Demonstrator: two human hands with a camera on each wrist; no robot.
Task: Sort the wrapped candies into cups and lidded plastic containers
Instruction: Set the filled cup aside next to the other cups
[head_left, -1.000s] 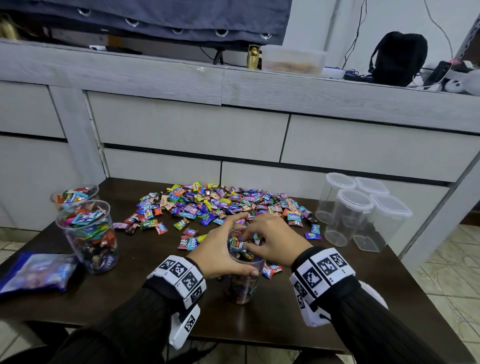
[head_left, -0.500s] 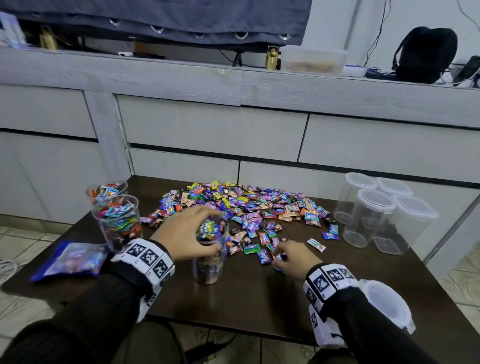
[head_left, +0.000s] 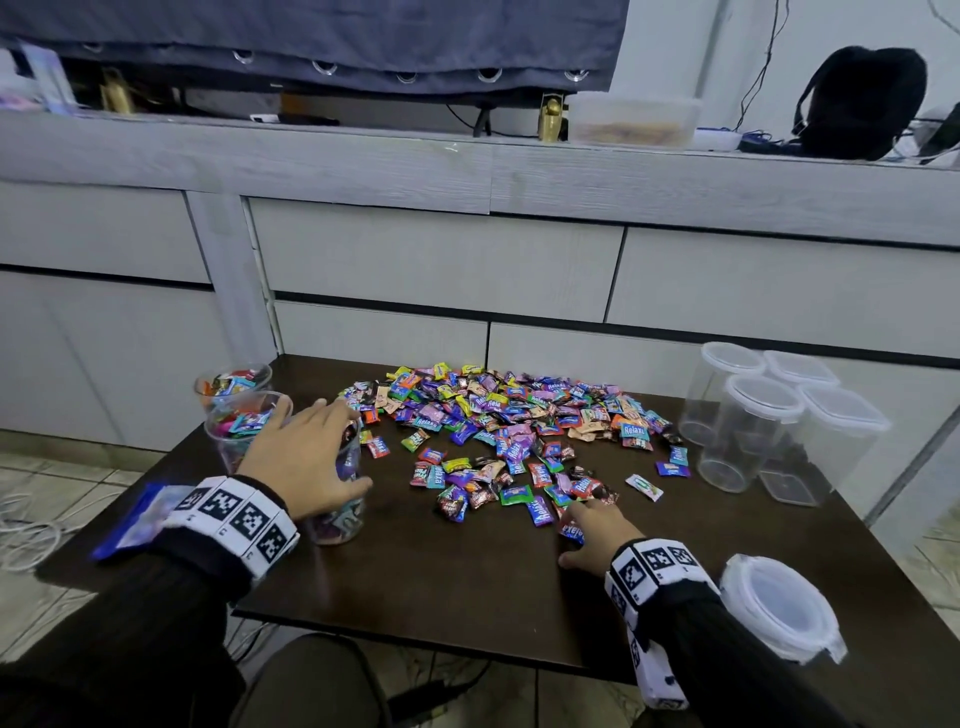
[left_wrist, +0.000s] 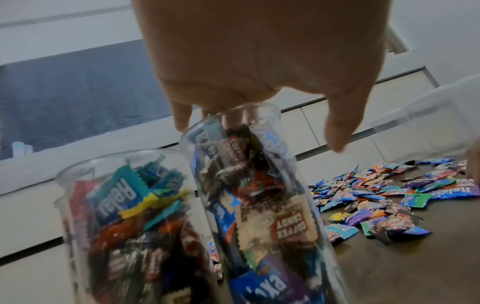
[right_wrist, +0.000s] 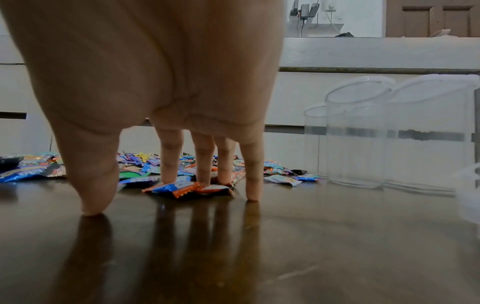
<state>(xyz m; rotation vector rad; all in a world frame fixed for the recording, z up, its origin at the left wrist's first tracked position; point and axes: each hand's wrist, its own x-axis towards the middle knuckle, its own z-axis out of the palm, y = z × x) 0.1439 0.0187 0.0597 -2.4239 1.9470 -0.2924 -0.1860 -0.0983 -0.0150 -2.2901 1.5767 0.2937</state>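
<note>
Hands: L (head_left: 306, 462) grips cup (head_left: 340, 512), R (head_left: 597, 535) flat.

The glossy dark brown wooden tabletop (head_left: 467, 587) carries a heap of small foil-wrapped candies (head_left: 498, 415) in purple, blue, teal, green, yellow, orange, red and dark brown, many with white lettering. The clear plastic cups (head_left: 244, 426) show those same mixed colours through their walls, while the clear plastic containers with whitish translucent lids (head_left: 769, 415) look colourless. Both black knitted sleeves (head_left: 156, 623) end in white wristbands printed with black square code patterns (head_left: 234, 512), and a flat blue and purple plastic packet (head_left: 135, 519) lies at the tabletop's left edge.
</note>
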